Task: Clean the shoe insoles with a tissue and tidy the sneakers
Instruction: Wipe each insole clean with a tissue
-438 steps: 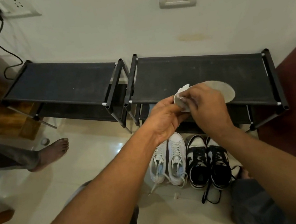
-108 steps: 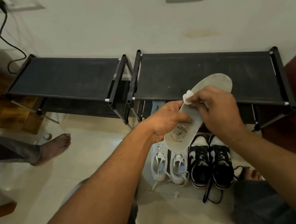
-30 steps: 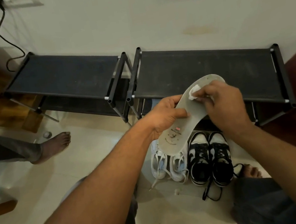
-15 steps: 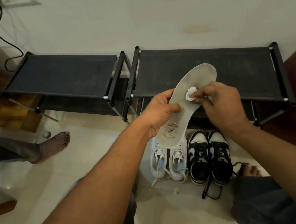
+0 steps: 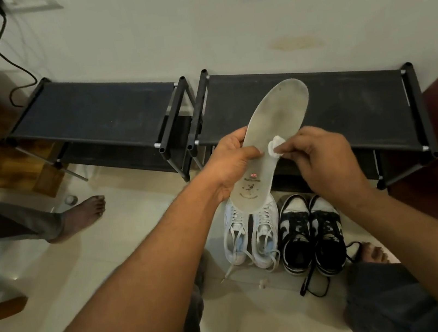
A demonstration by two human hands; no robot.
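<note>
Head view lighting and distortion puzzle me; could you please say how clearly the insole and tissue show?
Head view: dim, warm light; insole and tissue sharp, heel print too small to read; head view: wide-angle bending bows the shoe rack behind the insole; head view: soft glare on floor tiles at left.

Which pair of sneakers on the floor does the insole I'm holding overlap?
The white pair, left of the black-and-white pair; the printed end of the insole hides its far ends, while the other pair lies clear.

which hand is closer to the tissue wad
Right. The right hand pinches the tissue against the insole; the left hand grips the insole beside it, thumb just short of the tissue.
</note>
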